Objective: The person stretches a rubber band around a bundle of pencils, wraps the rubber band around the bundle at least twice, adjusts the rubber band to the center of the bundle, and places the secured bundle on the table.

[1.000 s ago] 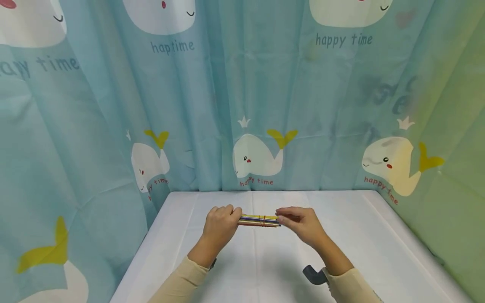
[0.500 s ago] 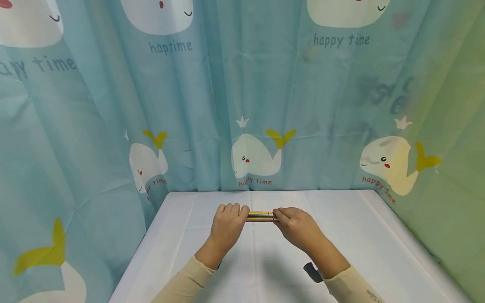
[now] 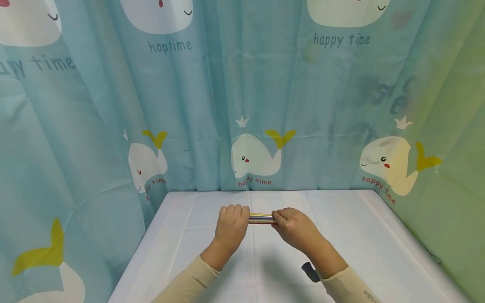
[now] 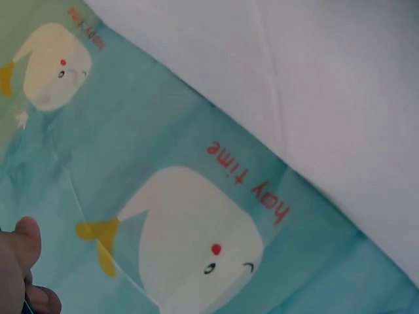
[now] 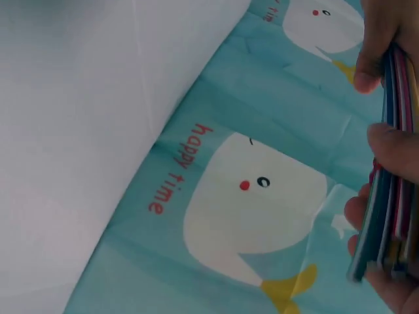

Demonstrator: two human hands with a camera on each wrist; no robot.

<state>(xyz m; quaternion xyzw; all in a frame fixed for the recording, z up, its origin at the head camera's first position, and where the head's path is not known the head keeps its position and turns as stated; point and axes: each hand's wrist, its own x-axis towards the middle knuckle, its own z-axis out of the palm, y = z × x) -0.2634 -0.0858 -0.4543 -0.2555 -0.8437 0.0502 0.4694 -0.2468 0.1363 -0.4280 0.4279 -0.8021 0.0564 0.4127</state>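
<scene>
Left hand and right hand grip a multicoloured pen bundle, seemingly red-banded.

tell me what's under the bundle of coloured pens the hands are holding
Under the bundle of coloured pens only the white tablecloth shows. The left hand and right hand each grip an end, so both tips and the cloth right beneath the hands are hidden.

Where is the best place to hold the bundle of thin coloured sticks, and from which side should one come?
Grip the bundle of thin coloured sticks near its two ends, from the sides. It lies level and crosswise, so the left hand and right hand each curl their fingers round one end, probably keeping the loose sticks together above the white table.
</scene>
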